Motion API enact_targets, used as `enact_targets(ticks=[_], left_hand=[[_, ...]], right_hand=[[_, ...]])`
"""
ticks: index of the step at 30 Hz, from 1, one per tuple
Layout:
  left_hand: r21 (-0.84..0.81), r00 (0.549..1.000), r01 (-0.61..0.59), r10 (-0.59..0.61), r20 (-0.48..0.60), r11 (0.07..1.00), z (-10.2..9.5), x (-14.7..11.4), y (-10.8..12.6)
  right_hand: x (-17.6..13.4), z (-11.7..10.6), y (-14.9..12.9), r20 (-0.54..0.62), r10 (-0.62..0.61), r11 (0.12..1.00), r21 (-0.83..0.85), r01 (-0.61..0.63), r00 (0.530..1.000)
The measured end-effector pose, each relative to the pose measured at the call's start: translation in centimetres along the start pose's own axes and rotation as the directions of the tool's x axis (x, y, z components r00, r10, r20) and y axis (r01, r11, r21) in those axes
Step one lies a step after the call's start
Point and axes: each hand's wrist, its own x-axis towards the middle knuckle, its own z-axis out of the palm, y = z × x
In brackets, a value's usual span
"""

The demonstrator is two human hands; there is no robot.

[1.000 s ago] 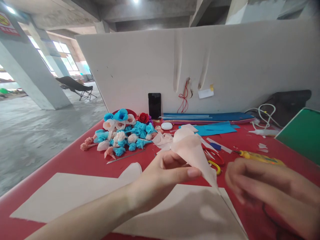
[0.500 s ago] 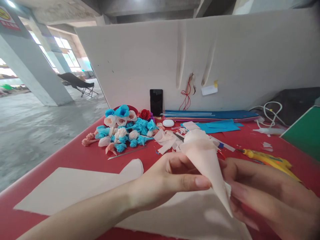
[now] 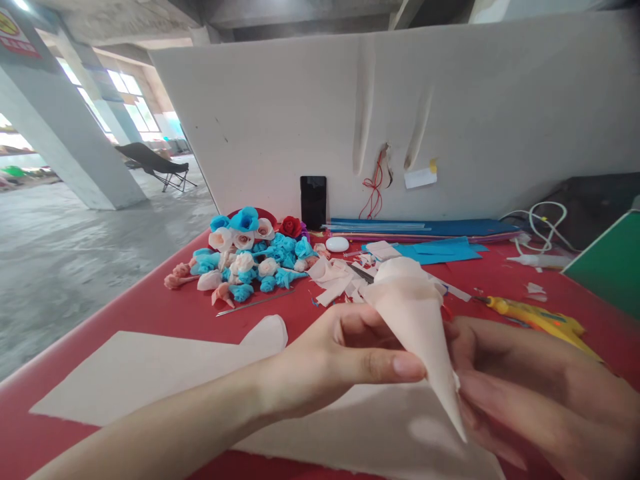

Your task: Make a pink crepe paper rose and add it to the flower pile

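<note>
A pale pink paper cone (image 3: 417, 320), its ruffled wide end up and its tip pointing down toward me, is held above the table. My left hand (image 3: 350, 350) grips it from the left, thumb along the front and fingers behind. On the cone's right side, near the lower part, my right hand (image 3: 530, 387) pinches its edge; some of those fingertips are hidden behind it. Beneath both hands lies a large pale paper sheet (image 3: 350, 433). Another pale sheet (image 3: 150, 377) and a rounded paper petal (image 3: 267, 333) rest to the left.
Blue, white and pink paper flowers (image 3: 260, 260) are heaped at the back left. A yellow glue gun (image 3: 540, 320) lies at the right, near a green board (image 3: 610, 273). Paper scraps (image 3: 337, 280), blue paper (image 3: 440, 250), a white case (image 3: 337, 245) and a phone (image 3: 313, 202) stand farther back.
The cone has turned slightly, with its tip a little lower and its wide end shifted right. The small flap on its right side shows less. Both hands keep their hold.
</note>
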Motion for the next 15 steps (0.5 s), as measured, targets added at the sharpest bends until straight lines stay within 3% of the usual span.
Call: enact_targets(ticks=[3, 8, 12, 15], left_hand=[[0.008, 1.000, 0.006, -0.006, -0.009, 1.000, -0.1, 0.0, -0.1], [0.011, 1.000, 0.008, -0.007, -0.022, 1.000, 0.0, 0.0, 0.0], [0.027, 1.000, 0.016, -0.016, -0.022, 1.000, 0.1, 0.0, 0.0], [0.032, 1.000, 0.016, -0.015, -0.019, 0.999, 0.1, 0.0, 0.0]], right_hand=[[-0.2, 0.9, -0.9, -0.187, 0.162, 0.986, 0.079, -0.150, 0.969], [0.1, 0.4, -0.2, -0.064, 0.111, 0.993, 0.052, -0.108, 0.992], [0.0, 0.3, 0.0, 0.014, 0.147, 0.988, 0.042, -0.147, 0.989], [-0.2, 0.8, -0.7, -0.169, 0.202, 0.979, 0.071, -0.192, 0.965]])
